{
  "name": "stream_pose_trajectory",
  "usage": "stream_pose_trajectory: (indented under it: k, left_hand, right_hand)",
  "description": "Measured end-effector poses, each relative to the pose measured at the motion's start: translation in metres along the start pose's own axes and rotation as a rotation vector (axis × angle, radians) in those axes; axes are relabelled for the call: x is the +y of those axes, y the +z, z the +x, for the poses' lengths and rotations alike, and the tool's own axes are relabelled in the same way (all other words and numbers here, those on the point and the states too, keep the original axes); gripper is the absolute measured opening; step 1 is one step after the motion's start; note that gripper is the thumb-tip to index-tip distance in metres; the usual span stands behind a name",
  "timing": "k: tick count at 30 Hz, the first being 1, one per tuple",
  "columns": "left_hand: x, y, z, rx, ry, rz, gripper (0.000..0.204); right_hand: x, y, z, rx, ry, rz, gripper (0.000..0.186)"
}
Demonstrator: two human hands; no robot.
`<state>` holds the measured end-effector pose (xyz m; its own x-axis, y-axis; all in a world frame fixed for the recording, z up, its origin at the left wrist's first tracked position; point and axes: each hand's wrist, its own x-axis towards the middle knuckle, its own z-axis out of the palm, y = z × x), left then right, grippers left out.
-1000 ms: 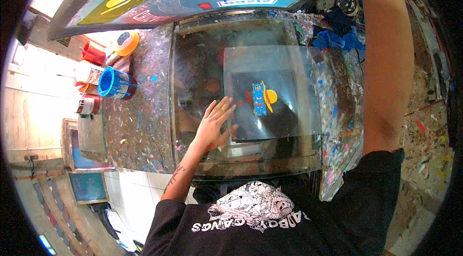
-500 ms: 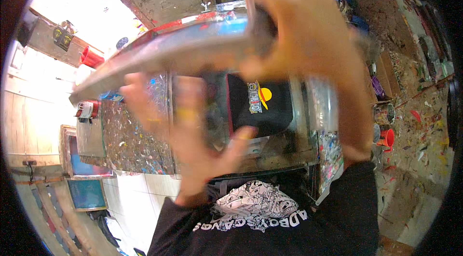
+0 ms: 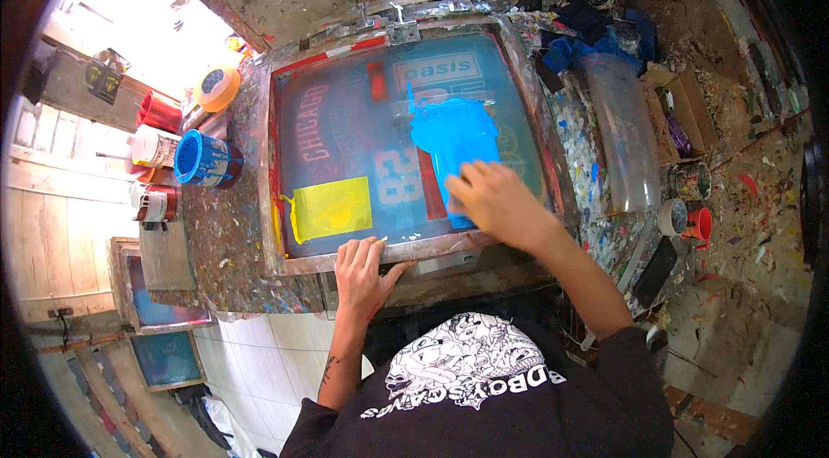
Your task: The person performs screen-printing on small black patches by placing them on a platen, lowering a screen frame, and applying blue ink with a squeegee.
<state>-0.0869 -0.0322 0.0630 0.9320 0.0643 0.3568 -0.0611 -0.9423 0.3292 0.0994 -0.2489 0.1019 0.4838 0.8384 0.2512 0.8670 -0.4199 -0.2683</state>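
Item: one large rectangular screen-printing frame with paint-stained wooden rails (image 3: 432, 248), lying over the paint-speckled desk (image 3: 226, 238), its far side at a grey metal hinge clamp (image 3: 402, 32).

Surface: a dark teal mesh (image 3: 341, 160) with several pale designs; one thick bright-blue ink patch (image 3: 455, 123) right of centre; one flat yellow rectangle (image 3: 332, 209) at the near left corner.

Hands, two: the left hand (image 3: 361, 272) lies on the near rail, fingers side by side, thumb out to the side. The right hand (image 3: 479, 195) is curled over the near end of the blue ink (whether it pinches a tool, one cannot tell).

Progress, as judged: frame down, blue ink on the mesh; the ink is heaped at the far end and uneven, so spreading looks unfinished.

Surroundings: at left, a blue-smeared round tub (image 3: 200, 160), a red plastic tub (image 3: 159, 113) and an orange-yellow tape roll (image 3: 218, 88); at right, a curled clear plastic sheet (image 3: 617, 130) and an open brown cardboard box (image 3: 684, 108).

Obstruction: the right hand hides some ink; the frame obscures whatever lies beneath. The tubs stand outside the rails.
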Motion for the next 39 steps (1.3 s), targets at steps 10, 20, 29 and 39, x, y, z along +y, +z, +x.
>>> stream_pose_trajectory:
  k: [10, 20, 29, 39]
  left_hand:
    - [-0.005, 0.017, -0.011, -0.004, -0.011, -0.003, 0.049]
    - [-0.005, 0.013, -0.011, 0.011, 0.006, -0.022, 0.052]
    - [0.038, -0.096, 0.071, 0.124, 0.08, 0.178, 0.052]
    - [-0.012, 0.096, 0.144, 0.155, 0.01, -0.084, 0.051]
  right_hand:
    - [0.081, 0.049, 0.075, 0.166, -0.029, -0.228, 0.027]
    - [-0.05, 0.019, -0.066, 0.027, 0.125, -0.138, 0.047]
    - [-0.04, -0.084, -0.022, 0.216, 0.027, -0.291, 0.073]
    - [-0.02, -0.251, 0.13, 0.314, -0.107, -0.241, 0.08]
